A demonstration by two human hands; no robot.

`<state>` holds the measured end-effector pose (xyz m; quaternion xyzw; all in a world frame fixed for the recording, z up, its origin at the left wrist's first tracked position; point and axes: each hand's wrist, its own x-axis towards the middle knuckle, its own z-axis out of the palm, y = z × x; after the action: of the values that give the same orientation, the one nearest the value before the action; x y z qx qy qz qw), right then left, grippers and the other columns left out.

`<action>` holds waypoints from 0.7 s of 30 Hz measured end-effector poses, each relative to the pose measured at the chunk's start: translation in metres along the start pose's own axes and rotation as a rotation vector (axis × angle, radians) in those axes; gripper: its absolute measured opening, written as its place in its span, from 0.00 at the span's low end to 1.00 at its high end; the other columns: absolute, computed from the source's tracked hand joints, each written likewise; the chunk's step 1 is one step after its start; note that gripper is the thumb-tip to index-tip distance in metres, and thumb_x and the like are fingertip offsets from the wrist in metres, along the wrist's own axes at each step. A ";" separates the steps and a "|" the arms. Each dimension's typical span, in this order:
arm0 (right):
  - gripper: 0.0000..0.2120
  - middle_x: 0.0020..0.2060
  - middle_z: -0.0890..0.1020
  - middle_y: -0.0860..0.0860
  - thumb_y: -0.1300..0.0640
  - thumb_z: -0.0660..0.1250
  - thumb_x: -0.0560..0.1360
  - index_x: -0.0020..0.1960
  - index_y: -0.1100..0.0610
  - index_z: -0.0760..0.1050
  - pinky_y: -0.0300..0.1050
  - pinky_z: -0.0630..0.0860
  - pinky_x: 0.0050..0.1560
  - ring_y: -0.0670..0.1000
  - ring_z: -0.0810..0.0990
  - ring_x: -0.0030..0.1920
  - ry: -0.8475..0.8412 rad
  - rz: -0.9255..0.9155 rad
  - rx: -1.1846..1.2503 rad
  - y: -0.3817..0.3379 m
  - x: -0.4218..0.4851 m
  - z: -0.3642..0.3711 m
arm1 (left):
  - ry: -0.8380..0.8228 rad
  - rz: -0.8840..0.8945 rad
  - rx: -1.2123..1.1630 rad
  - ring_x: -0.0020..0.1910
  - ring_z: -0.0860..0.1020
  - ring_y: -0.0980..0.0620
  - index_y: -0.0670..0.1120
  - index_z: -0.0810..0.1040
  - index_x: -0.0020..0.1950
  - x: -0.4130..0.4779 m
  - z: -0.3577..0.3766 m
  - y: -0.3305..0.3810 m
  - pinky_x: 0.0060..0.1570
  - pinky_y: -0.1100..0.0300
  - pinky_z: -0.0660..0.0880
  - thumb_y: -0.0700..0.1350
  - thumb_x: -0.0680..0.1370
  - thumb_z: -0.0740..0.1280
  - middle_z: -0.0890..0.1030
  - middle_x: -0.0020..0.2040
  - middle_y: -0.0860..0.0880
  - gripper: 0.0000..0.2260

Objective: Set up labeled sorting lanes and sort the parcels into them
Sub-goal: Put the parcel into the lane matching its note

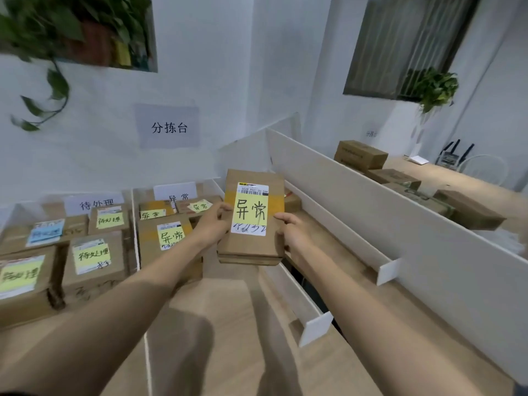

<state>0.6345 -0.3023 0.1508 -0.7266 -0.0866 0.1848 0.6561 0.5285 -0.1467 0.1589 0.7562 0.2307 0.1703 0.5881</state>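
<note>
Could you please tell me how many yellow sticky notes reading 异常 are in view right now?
4: one on the held brown cardboard parcel; three in the 异常 lane: front, back left, back right. Others may be hidden.

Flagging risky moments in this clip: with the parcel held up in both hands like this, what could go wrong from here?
1. The held parcel is gripped only at its side edges by the left hand and right hand; it may slip.
2. The 异常 lane already holds several boxes, so the parcel might land tilted on top.
3. The 待处理 lane sits right beside it behind a thin divider; a misdrop could missort.
</note>
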 end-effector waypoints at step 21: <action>0.19 0.54 0.79 0.53 0.71 0.53 0.76 0.53 0.52 0.76 0.41 0.79 0.44 0.53 0.79 0.53 -0.380 0.187 -0.182 0.069 0.139 0.042 | 0.199 -0.359 0.217 0.57 0.70 0.48 0.47 0.68 0.64 0.083 0.024 -0.092 0.47 0.62 0.68 0.36 0.78 0.59 0.73 0.61 0.46 0.15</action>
<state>0.7378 -0.2213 0.0586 -0.7399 -0.1572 0.3698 0.5396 0.5967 -0.1026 0.0622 0.7413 0.4353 0.1111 0.4986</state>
